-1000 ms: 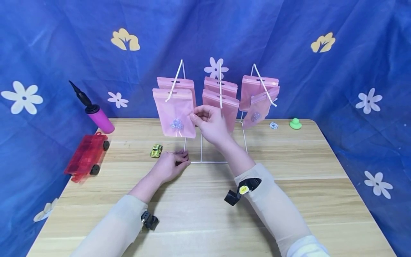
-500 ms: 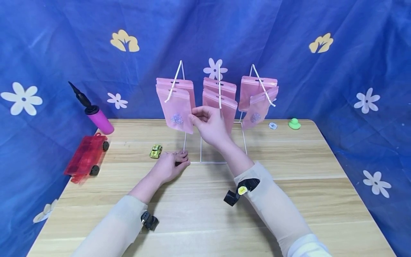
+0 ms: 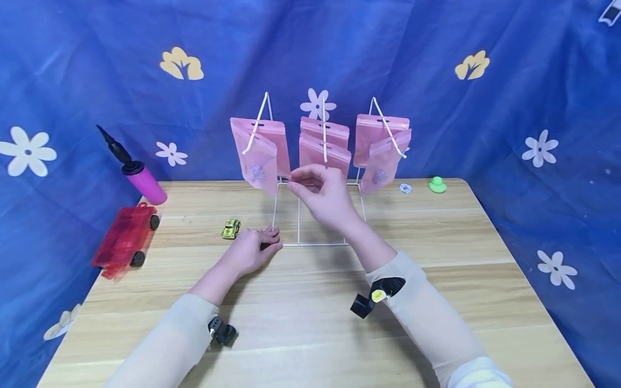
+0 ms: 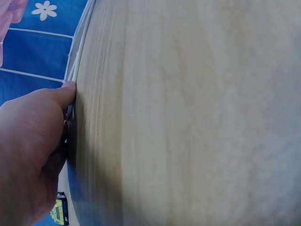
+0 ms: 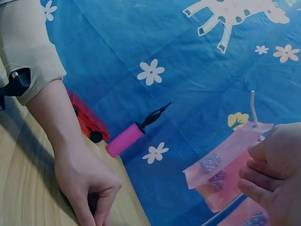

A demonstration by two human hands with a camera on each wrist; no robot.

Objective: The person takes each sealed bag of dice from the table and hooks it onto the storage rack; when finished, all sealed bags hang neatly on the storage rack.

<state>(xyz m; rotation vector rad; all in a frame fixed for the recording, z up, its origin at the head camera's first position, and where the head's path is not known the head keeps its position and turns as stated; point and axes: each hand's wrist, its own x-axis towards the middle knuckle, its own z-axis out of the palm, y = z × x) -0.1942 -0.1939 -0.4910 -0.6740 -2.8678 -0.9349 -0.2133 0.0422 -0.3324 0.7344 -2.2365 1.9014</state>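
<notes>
A white wire display rack point(image 3: 298, 215) stands on the table, with pink zip bags hung on its three hooks. At the base's near left corner, my left hand point(image 3: 249, 250) pinches the rack's wire between thumb and fingers. My right hand point(image 3: 330, 196) is raised in front of the rack, its fingers loosely bent and its thumb apart from them. Its fingertips are right at the lower corner of the rear left bag point(image 3: 281, 143). The front left bag point(image 3: 261, 161) hangs turned sideways, with a bluish dotted bow inside. In the right wrist view, the front left bag point(image 5: 221, 157) hangs beside the fingertips.
A yellow toy car point(image 3: 231, 229) sits left of the rack. Farther left are a red transparent toy cart point(image 3: 123, 237) and a purple hand pump point(image 3: 145, 183). A small round chip point(image 3: 405, 188) and a green rubber duck point(image 3: 437, 185) lie at the right rear, before the blue curtain point(image 3: 436, 108).
The front left bag has swung from facing forward to sideways, away from my right hand, which has let go of its edge. My left hand keeps its place on the rack.
</notes>
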